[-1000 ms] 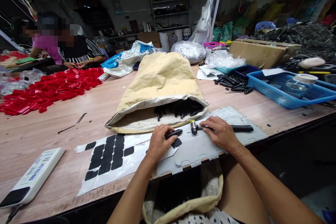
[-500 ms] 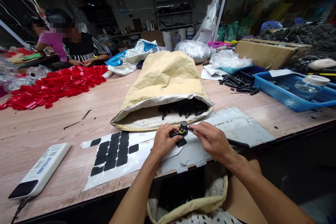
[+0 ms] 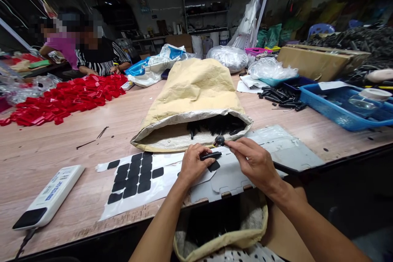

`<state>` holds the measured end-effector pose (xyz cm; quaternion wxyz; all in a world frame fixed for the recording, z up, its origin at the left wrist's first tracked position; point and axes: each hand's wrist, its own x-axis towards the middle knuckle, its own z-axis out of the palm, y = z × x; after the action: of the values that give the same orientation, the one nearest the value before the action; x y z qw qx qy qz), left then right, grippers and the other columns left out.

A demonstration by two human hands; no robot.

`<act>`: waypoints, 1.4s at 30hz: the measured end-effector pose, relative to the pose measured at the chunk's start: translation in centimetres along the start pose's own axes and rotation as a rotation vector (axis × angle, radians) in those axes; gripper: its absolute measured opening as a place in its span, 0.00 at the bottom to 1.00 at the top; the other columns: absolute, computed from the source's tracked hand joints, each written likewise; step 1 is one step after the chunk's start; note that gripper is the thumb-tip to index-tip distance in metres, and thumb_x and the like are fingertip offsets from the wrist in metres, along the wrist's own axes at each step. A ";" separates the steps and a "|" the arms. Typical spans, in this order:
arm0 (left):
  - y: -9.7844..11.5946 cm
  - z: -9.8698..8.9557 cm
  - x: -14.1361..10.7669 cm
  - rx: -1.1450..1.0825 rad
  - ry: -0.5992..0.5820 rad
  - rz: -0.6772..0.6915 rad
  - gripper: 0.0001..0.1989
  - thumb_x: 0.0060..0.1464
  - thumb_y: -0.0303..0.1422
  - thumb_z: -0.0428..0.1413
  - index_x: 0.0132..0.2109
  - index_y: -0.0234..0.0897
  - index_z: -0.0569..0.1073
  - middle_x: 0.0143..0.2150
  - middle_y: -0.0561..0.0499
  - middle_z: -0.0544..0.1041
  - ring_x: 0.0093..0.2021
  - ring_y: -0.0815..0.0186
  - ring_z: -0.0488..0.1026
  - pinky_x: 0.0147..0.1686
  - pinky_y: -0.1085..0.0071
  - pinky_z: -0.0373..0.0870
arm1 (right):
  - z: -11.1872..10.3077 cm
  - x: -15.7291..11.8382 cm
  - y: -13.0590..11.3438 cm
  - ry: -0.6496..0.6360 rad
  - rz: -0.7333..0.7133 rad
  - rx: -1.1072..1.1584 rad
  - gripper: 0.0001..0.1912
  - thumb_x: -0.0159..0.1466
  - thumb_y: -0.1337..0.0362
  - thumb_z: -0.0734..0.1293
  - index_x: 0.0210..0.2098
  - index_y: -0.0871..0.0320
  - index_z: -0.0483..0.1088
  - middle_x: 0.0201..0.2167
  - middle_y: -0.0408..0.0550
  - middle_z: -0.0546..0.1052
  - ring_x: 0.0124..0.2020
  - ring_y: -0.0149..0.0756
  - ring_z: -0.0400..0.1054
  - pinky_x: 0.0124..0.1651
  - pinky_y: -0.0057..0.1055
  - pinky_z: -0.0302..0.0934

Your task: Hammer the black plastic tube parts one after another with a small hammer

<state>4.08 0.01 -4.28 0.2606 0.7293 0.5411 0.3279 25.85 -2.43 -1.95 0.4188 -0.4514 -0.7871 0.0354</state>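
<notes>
My left hand [image 3: 194, 164] is closed on a slim black piece [image 3: 211, 155] that points to the right over the grey board [image 3: 273, 141]. Just right of it, my right hand [image 3: 252, 160] pinches the thin handle of a small tool with a round dark head [image 3: 219, 141]. The tool's head is raised a little above the black piece. Below the piece lies a black square patch [image 3: 214, 166]. Left of my hands, a white sheet [image 3: 166, 190] bears several black rounded squares [image 3: 132, 181].
A yellow sack [image 3: 196, 86] opens toward me with black pieces inside. Another open sack [image 3: 227, 240] is at my lap. A white power strip [image 3: 52, 194], red pieces [image 3: 70, 94], and a blue basket [image 3: 334, 108] are around. Two people sit at the far left.
The tool in my right hand has risen and tilted away from the black piece, which now shows more fully in my left hand. The view has shifted slightly.
</notes>
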 end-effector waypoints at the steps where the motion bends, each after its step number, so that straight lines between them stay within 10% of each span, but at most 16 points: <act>1: -0.1 0.0 0.0 0.003 0.000 0.000 0.09 0.49 0.28 0.67 0.39 0.42 0.79 0.40 0.52 0.78 0.46 0.59 0.71 0.47 0.64 0.64 | -0.1 0.0 0.1 0.013 0.006 0.009 0.18 0.71 0.67 0.60 0.55 0.49 0.75 0.39 0.49 0.78 0.42 0.39 0.73 0.47 0.36 0.69; 21: 0.3 -0.7 -0.4 -0.071 -0.020 -0.004 0.03 0.54 0.33 0.63 0.36 0.41 0.76 0.39 0.51 0.77 0.45 0.59 0.71 0.46 0.65 0.66 | -1.8 -1.6 8.3 -0.100 0.021 -0.157 0.11 0.66 0.65 0.65 0.45 0.51 0.78 0.39 0.47 0.79 0.42 0.41 0.72 0.46 0.38 0.67; 42: 0.4 -0.7 0.0 0.066 -0.102 0.029 0.08 0.51 0.32 0.65 0.41 0.42 0.80 0.39 0.52 0.79 0.45 0.57 0.69 0.46 0.63 0.63 | -1.6 -1.8 8.4 -0.132 0.104 -0.201 0.09 0.64 0.64 0.67 0.42 0.51 0.78 0.36 0.46 0.78 0.42 0.41 0.70 0.45 0.36 0.64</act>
<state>3.80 -0.07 -3.53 0.2587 0.7610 0.5271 0.2758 33.09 0.68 -5.66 0.3164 -0.5281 -0.7880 0.0078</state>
